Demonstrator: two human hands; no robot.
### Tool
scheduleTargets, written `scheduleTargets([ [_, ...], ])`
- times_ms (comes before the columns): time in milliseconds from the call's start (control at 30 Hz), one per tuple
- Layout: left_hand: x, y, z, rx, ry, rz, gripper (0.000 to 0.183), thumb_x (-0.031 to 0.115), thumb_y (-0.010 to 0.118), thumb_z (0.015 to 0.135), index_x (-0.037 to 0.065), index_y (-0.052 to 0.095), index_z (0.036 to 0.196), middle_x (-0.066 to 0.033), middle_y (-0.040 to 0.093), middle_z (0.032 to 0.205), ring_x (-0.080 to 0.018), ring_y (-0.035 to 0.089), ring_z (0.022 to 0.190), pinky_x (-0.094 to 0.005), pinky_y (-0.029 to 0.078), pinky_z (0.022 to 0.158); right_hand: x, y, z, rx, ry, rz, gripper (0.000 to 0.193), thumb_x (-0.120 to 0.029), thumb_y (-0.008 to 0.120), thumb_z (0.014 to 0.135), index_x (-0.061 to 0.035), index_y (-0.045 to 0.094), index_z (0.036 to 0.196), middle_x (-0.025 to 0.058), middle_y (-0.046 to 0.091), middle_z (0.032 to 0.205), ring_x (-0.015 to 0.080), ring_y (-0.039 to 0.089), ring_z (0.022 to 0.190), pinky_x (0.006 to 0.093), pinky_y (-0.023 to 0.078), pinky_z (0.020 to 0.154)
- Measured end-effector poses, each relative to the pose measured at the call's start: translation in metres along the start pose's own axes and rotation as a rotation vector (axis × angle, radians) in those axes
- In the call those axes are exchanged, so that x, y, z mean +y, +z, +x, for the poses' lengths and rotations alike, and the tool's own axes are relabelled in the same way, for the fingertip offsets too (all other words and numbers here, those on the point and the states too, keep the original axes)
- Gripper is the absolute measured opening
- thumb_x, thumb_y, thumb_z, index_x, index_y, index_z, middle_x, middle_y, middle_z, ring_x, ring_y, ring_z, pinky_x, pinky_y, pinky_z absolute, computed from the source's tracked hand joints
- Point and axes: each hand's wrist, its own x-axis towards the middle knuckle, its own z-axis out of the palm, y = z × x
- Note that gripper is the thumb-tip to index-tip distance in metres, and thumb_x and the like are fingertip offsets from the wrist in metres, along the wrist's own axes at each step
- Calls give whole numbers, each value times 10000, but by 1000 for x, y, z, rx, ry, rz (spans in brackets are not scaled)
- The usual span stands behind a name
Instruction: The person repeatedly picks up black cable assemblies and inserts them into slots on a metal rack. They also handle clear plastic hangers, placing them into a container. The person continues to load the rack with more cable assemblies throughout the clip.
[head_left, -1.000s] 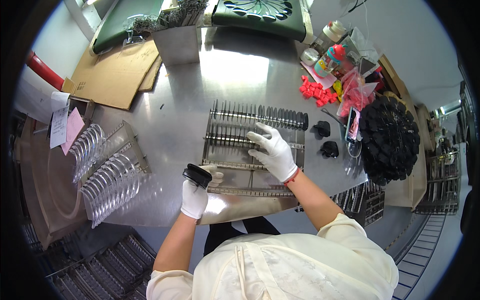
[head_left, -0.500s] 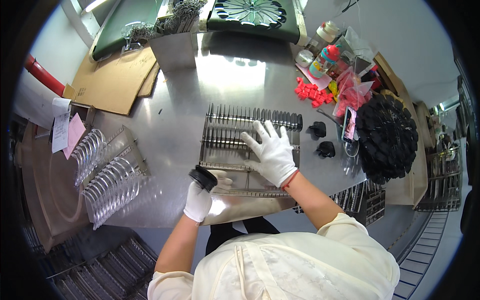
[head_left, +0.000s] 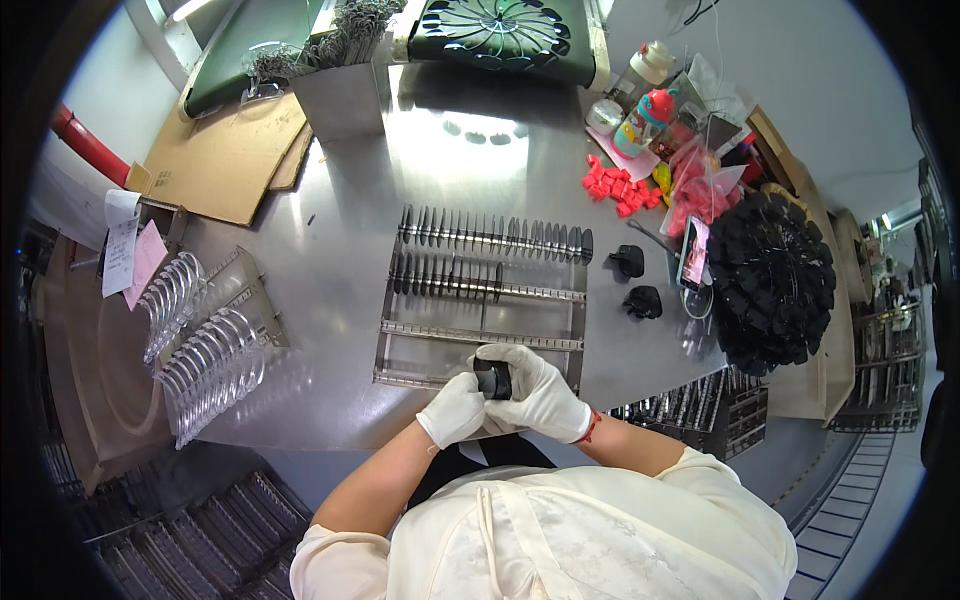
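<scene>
Both my hands wear white gloves and meet near the table's front edge. Between them is a small stack of dark lenses (head_left: 492, 380). My left hand (head_left: 454, 411) grips its left side, while my right hand (head_left: 541, 400) curls round it from the right; some fingers are hidden. Just beyond my hands lies a metal slotted rack (head_left: 482, 336). Its farthest row (head_left: 495, 235) carries dark lenses standing on edge across the full width. In the second row, lenses (head_left: 440, 279) stand from the left end to past the middle. The nearer bars hold no lenses.
At left, another rack holds clear curved pieces (head_left: 210, 375). Two black pieces (head_left: 641, 301) lie right of the slotted rack, near a phone (head_left: 693, 252) and a large black heap (head_left: 770, 280). Red bits (head_left: 618, 187) and bottles (head_left: 645, 120) sit far right; cardboard (head_left: 225, 160) lies far left.
My right hand has come back from the rack's lens rows to the stack. My left hand has moved right with the stack, and both hands now hold it together.
</scene>
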Motion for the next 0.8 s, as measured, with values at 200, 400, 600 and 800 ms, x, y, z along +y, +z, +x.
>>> scheduleTargets([
  [200,18,13,1,146,121,-37,303,172,527,1063,-1,622,1292,-139,741,917,-167,715,802,-278,577,747,-9,-49,34,37,-47,640,502,-41,626,927,-139,510,1406,139,622,1257,259,634,1110,468,537,988],
  [400,9,8,1,191,115,-313,303,175,578,1055,8,608,1306,-152,730,994,-173,708,837,-290,584,765,-1,-87,82,186,-397,-372,466,25,783,798,-106,650,1225,103,650,1190,249,632,1167,399,519,1019],
  [600,11,9,1,218,108,-298,295,176,569,1058,18,613,1304,-158,729,1003,-183,710,856,-295,581,781,-12,-73,95,158,-593,-1142,396,-45,826,709,-147,735,1081,131,645,1192,297,644,1118,367,557,940],
  [800,11,10,-1,228,129,-276,307,183,559,1061,8,613,1307,-163,729,1016,-192,713,885,-294,575,807,-22,-77,77,166,-585,-1248,451,-47,849,708,-163,757,1135,144,642,1230,298,672,1082,352,578,903],
])
